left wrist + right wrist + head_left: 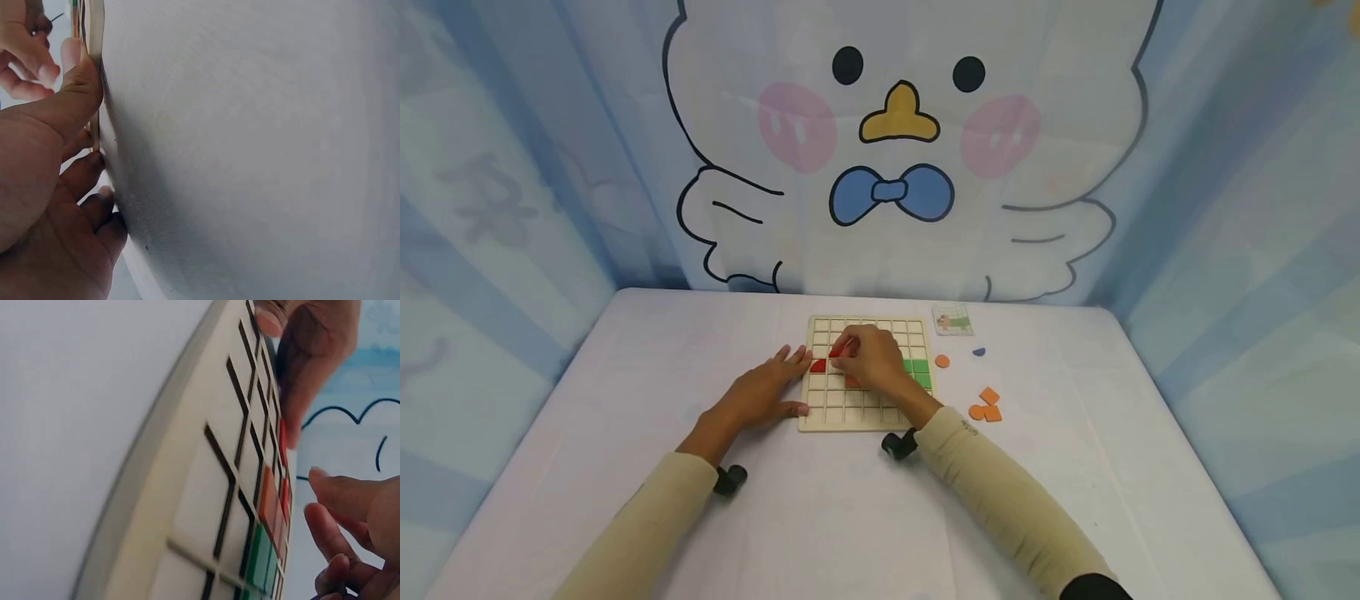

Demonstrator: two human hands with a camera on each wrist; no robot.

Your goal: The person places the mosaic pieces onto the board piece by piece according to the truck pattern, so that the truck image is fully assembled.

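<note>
Counter [820, 517] runs wide before the near edge of the grid board [835, 420] | orange pieces [992, 413] lie right of it, well inside the counter's right edge | left hand [763, 392] spread, touching the board's left edge | right hand [874, 358] over board, thumb and finger parted, red pieces [817, 367] close by | card [953, 322] beside counter's far edge
</note>
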